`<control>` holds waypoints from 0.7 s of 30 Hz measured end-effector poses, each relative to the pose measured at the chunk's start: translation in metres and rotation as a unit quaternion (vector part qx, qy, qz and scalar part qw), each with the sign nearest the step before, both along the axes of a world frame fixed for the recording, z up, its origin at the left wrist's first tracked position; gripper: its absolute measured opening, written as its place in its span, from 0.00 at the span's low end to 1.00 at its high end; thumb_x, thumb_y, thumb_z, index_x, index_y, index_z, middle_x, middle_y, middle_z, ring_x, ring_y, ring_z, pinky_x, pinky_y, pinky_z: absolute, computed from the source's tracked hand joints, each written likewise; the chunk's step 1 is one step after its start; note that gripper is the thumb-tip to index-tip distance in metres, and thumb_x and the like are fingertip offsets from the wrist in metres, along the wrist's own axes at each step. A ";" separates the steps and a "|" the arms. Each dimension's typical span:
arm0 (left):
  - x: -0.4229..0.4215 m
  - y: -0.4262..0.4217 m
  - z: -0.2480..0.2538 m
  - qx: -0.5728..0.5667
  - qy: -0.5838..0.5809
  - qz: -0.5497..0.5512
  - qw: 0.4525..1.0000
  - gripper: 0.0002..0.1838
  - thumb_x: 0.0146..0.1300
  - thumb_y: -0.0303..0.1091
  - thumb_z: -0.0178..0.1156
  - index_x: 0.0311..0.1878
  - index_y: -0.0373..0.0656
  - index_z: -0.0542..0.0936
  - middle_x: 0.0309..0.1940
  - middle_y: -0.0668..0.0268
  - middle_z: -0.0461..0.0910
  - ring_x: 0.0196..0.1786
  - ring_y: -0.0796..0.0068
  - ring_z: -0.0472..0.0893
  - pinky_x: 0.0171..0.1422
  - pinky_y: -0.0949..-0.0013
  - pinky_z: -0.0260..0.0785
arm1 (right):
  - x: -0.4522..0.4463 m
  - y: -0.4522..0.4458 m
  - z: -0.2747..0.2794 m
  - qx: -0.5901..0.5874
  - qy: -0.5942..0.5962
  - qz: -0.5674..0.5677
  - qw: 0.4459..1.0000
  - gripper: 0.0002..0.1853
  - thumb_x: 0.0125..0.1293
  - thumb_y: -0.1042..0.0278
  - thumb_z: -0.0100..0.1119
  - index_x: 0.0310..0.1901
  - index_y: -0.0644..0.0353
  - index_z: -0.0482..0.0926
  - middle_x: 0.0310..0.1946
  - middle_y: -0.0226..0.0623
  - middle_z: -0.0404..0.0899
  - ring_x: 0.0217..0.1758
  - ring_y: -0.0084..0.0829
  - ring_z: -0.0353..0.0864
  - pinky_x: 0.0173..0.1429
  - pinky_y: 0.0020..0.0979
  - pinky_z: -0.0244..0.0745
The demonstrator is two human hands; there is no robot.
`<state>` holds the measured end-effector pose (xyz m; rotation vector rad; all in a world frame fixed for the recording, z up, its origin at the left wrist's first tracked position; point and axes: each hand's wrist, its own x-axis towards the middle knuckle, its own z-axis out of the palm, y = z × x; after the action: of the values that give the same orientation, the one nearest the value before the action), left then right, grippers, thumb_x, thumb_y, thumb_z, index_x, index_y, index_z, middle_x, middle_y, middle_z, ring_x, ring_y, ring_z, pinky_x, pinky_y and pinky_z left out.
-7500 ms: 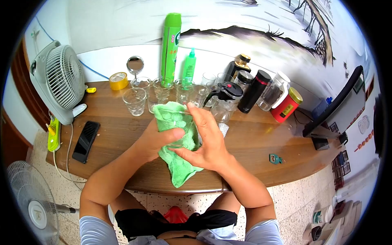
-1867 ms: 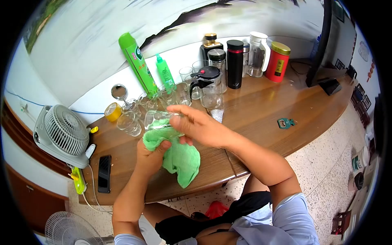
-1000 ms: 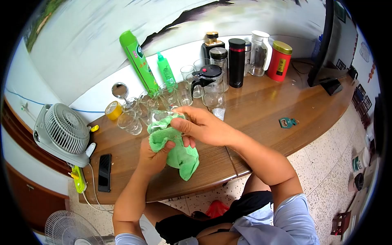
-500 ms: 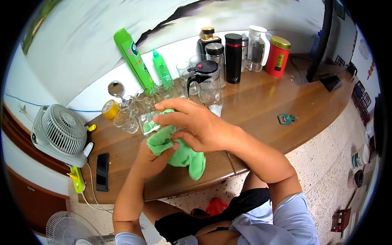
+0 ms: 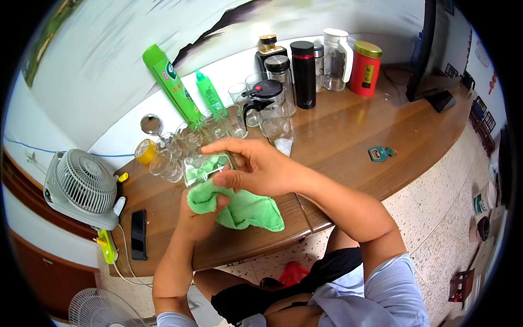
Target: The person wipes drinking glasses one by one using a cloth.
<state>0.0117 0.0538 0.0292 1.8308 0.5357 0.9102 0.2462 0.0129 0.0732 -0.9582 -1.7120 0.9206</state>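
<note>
In front of me, above the table's near edge, a clear drinking glass [image 5: 192,173] lies tilted on its side. My right hand [image 5: 260,166] curls its fingers and thumb around the glass. Green cloth shows through the glass wall, and the rest of the green cloth [image 5: 253,211] hangs below it to the right. My left hand [image 5: 199,220] is closed on the cloth at the open end of the glass; most of its fingers are hidden under the fabric. Just beyond the hands, several clear glasses [image 5: 166,166] stand close together.
A glass pitcher with black lid [image 5: 275,117], a black flask [image 5: 303,76] and a red tin [image 5: 365,71] line the back. Green bottles [image 5: 173,87] lean by the wall. A small fan [image 5: 84,182], phone [image 5: 139,234] and bottle opener [image 5: 379,153] lie around the sides.
My right hand has shifted its grip, with the thumb now up along the glass. The loose end of the cloth has swung to the right and spread out. My left hand has turned slightly.
</note>
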 end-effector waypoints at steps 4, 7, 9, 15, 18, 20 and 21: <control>-0.006 0.007 -0.009 -0.169 -0.150 -0.019 0.974 0.32 0.74 0.46 0.72 0.72 0.36 0.78 0.64 0.61 0.84 0.63 0.64 0.84 0.71 0.59 0.76 | -0.002 0.014 -0.016 0.362 -0.102 -0.018 0.926 0.29 0.65 0.77 0.73 0.68 0.59 0.80 0.63 0.45 0.77 0.62 0.43 0.81 0.59 0.38 0.85; -0.015 0.009 0.001 -0.225 -0.150 -0.050 0.962 0.32 0.73 0.43 0.72 0.73 0.35 0.77 0.65 0.59 0.84 0.67 0.63 0.82 0.73 0.57 0.75 | 0.000 0.005 -0.009 0.425 -0.280 -0.047 0.859 0.34 0.61 0.82 0.72 0.71 0.59 0.78 0.73 0.45 0.69 0.74 0.50 0.71 0.64 0.41 0.82; -0.016 0.013 -0.002 -0.201 -0.169 -0.072 0.962 0.28 0.74 0.39 0.71 0.71 0.34 0.77 0.64 0.59 0.84 0.65 0.63 0.84 0.71 0.57 0.77 | -0.005 0.000 -0.006 0.402 -0.243 -0.045 0.882 0.33 0.62 0.81 0.71 0.71 0.59 0.77 0.72 0.47 0.70 0.74 0.51 0.70 0.66 0.43 0.81; -0.010 0.013 0.006 0.035 -0.017 -0.002 0.999 0.15 0.72 0.30 0.71 0.59 0.37 0.87 0.57 0.62 0.89 0.58 0.71 0.86 0.64 0.63 0.79 | -0.009 -0.003 -0.004 0.096 0.014 -0.061 0.993 0.34 0.73 0.58 0.72 0.75 0.63 0.73 0.65 0.55 0.79 0.65 0.41 0.81 0.65 0.40 0.80; -0.005 0.012 0.003 0.101 0.039 -0.028 0.994 0.18 0.68 0.25 0.73 0.61 0.42 0.88 0.52 0.64 0.91 0.52 0.74 0.88 0.58 0.65 0.81 | 0.004 0.000 0.003 -0.068 0.027 0.057 0.996 0.40 0.74 0.50 0.72 0.78 0.65 0.69 0.58 0.58 0.84 0.59 0.42 0.86 0.62 0.41 0.80; -0.002 0.012 0.011 0.124 0.073 -0.029 0.989 0.19 0.68 0.25 0.72 0.62 0.43 0.88 0.52 0.65 0.91 0.52 0.75 0.87 0.59 0.65 0.81 | 0.009 0.000 0.003 -0.023 -0.033 0.061 0.997 0.40 0.72 0.54 0.73 0.79 0.64 0.69 0.57 0.58 0.84 0.58 0.45 0.86 0.61 0.42 0.80; -0.001 0.011 0.015 0.134 0.090 -0.029 0.986 0.19 0.69 0.24 0.72 0.62 0.43 0.88 0.53 0.65 0.91 0.53 0.75 0.87 0.60 0.66 0.80 | 0.009 0.002 0.000 0.065 -0.085 0.027 0.994 0.40 0.71 0.57 0.74 0.79 0.62 0.69 0.57 0.57 0.84 0.57 0.47 0.85 0.60 0.42 0.79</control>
<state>0.0107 0.0647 0.0438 2.1764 0.4857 0.8133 0.2556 0.0148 0.0727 -0.9300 -1.9255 0.7700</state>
